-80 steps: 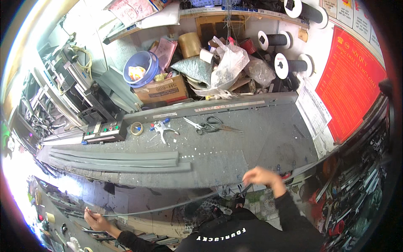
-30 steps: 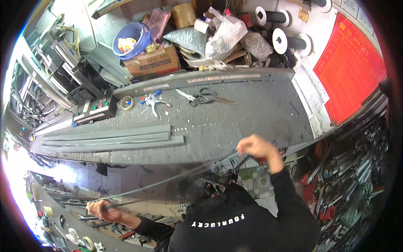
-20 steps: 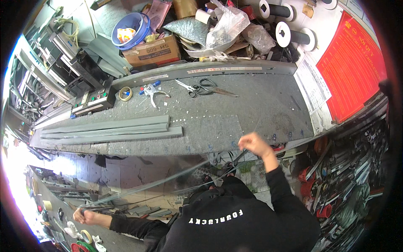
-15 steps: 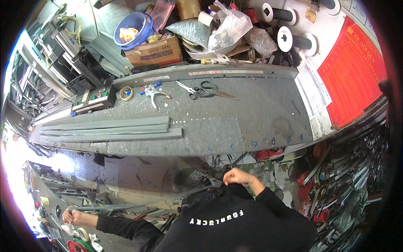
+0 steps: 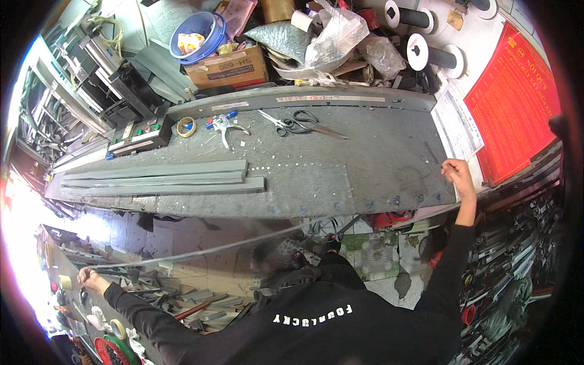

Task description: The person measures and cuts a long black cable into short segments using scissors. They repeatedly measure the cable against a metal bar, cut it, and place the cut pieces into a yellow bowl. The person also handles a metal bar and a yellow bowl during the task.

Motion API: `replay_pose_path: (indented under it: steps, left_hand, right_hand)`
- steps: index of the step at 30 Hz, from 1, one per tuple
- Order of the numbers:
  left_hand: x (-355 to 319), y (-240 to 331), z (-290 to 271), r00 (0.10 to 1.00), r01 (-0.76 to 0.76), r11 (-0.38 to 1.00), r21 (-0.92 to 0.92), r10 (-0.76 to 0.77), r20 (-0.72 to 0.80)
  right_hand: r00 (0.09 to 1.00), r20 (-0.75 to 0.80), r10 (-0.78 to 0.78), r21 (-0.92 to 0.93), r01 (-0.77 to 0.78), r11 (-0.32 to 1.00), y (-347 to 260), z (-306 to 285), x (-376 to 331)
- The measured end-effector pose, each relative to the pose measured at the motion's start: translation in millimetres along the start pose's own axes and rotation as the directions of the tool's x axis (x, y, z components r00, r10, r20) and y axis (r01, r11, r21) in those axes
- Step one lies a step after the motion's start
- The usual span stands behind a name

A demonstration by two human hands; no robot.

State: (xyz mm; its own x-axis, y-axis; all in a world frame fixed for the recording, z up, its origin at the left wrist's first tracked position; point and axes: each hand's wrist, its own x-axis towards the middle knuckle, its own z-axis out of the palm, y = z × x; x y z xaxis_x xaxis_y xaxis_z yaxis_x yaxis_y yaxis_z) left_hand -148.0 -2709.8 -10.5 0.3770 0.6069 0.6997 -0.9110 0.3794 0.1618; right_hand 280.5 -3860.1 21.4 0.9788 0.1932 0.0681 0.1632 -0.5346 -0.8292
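Far out at the left, my left hand (image 5: 92, 280) is closed at the end of a long pale thin strip (image 5: 207, 250). The strip slants up across the gap beside the bench, blurred, and its far end gets lost near the bench edge. My right arm is stretched out to the right. Its hand (image 5: 457, 175) hovers by the right end of the grey workbench (image 5: 389, 152), fingers curled together; what they hold, if anything, is too small to make out. Several grey flat strips (image 5: 158, 176) lie side by side along the bench's left half.
Scissors (image 5: 286, 125), larger dark shears (image 5: 316, 126), pliers (image 5: 228, 129) and a tape roll (image 5: 186, 127) lie toward the bench's back. A black machine (image 5: 140, 134) stands at the back left. Offcuts (image 5: 207, 301) fill the lower left; racked bars (image 5: 505, 255) line the right.
My right hand has swung from beside my body up and right to the bench's end. The left hand has risen a little, and the pale strip now stretches more plainly from it.
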Motion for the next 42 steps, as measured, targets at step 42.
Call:
replay_pose_path:
  steps: [42]
  left_hand:
    - [-153.5, -369.2, 320.4, 0.921, -0.016, 0.991, 0.130, 0.066, -0.385]
  right_hand:
    - [0.463, 0.857, -0.227, 0.432, -0.404, 0.806, -93.3, 351.7, -71.2]
